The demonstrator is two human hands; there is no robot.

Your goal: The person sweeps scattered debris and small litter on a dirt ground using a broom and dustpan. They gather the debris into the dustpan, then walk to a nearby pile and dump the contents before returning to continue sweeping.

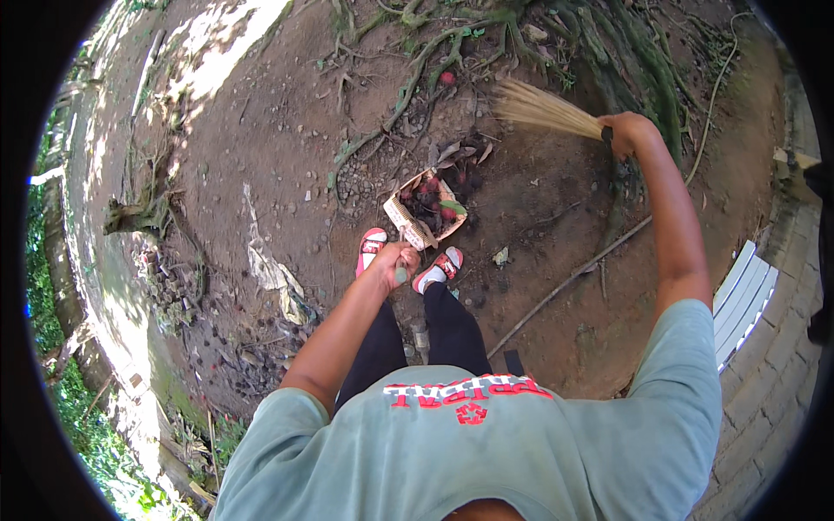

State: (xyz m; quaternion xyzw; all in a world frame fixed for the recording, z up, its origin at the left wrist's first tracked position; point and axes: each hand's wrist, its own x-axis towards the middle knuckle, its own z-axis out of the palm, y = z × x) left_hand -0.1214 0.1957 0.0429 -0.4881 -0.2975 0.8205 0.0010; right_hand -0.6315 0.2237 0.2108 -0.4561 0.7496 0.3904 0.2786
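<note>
My left hand is closed around the stick handle of a cream, woven-looking dustpan, low in front of my feet. Dark red, round fruit husks and a green leaf lie in the pan. Out to the right, my right hand grips a stick broom by its dark-bound end. Its pale bristles fan leftward over the soil, slightly blurred. Whether their tips touch the ground I cannot tell. Dry brown leaves lie at the pan's far edge, with more dark husks beside it.
Thick tree roots spread across the far ground, with a red round fruit near them. A long thin pole lies diagonally at the right, near a white slatted piece and paving. Torn pale sheeting and a stump are left.
</note>
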